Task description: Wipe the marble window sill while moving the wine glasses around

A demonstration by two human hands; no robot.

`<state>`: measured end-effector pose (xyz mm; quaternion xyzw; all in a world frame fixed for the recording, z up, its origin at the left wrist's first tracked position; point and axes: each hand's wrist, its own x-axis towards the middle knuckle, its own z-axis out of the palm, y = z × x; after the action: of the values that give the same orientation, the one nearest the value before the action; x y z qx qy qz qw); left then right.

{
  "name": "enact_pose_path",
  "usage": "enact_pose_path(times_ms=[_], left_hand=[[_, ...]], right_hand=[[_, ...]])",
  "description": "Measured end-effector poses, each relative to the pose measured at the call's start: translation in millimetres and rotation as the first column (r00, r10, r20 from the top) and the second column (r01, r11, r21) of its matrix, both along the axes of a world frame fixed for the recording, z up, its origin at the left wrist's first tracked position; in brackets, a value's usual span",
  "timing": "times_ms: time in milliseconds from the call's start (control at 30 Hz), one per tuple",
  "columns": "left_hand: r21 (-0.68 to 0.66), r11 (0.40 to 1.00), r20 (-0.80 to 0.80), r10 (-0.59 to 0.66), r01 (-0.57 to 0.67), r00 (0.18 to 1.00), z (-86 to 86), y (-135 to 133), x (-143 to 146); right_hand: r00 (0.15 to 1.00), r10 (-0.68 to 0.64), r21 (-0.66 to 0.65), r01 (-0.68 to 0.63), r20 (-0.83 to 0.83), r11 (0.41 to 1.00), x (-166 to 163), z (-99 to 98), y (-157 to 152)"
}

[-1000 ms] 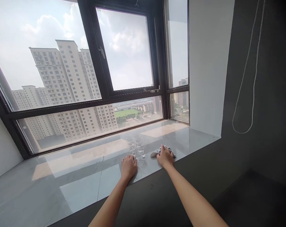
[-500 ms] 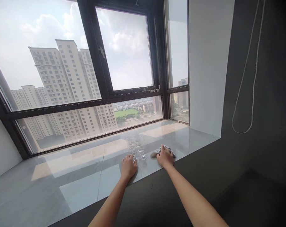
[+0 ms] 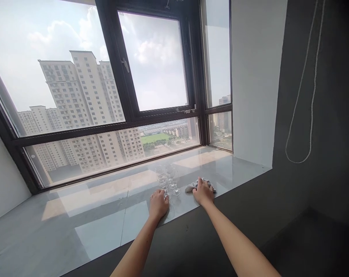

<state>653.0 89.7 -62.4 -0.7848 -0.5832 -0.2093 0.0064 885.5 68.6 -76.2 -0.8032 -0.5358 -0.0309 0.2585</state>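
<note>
On the grey window sill (image 3: pixel 102 215) stand several clear stemmed glasses (image 3: pixel 176 184), upright and grouped close together. My left hand (image 3: pixel 158 204) rests palm down on the sill, just in front of the nearest glass; its fingers are slightly bent and partly hide that glass's foot. Nothing shows in this hand. To the right of the glasses lies a crumpled grey cloth (image 3: pixel 189 187). My right hand (image 3: pixel 203 192) is on top of it, its fingers bent over the fabric, with part of the cloth sticking out on either side.
Dark window frames (image 3: pixel 128 96) with glass panes rise behind the sill; a silver handle (image 3: pixel 125 65) sits on one. A white side wall (image 3: pixel 254 84) closes the sill on the right. A beaded blind cord (image 3: pixel 311 111) hangs on the dark wall. The sill's front edge drops off below my hands.
The whole view has shifted slightly right and down. Both hands, the cloth and the glasses keep the same places relative to each other.
</note>
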Motion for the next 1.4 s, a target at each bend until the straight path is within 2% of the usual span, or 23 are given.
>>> enact_pose_path(times_ms=[700, 933, 1200, 1400], left_hand=[[-0.005, 0.999, 0.04, -0.036, 0.036, 0.999, -3.2, 2.8, -2.1], [-0.023, 1.0, 0.179, -0.002, 0.007, 0.984, -3.2, 1.6, -5.6], [-0.131, 0.991, 0.436, 0.078, -0.022, 0.897, -7.6, 6.4, -11.0], [-0.115, 0.991, 0.442, -0.012, 0.07, 0.897, -8.2, 7.8, -9.2]], right_hand=[[1.0, -0.007, 0.006, 0.007, 0.002, 1.0, -2.6, 6.4, -6.0], [0.999, -0.01, -0.01, 0.01, 0.036, 1.0, -1.4, 1.5, -4.4], [0.997, 0.002, -0.002, -0.002, 0.073, 1.0, 5.7, -13.8, 6.3], [0.997, 0.007, -0.008, -0.006, 0.071, 1.0, 6.9, -14.3, 7.1]])
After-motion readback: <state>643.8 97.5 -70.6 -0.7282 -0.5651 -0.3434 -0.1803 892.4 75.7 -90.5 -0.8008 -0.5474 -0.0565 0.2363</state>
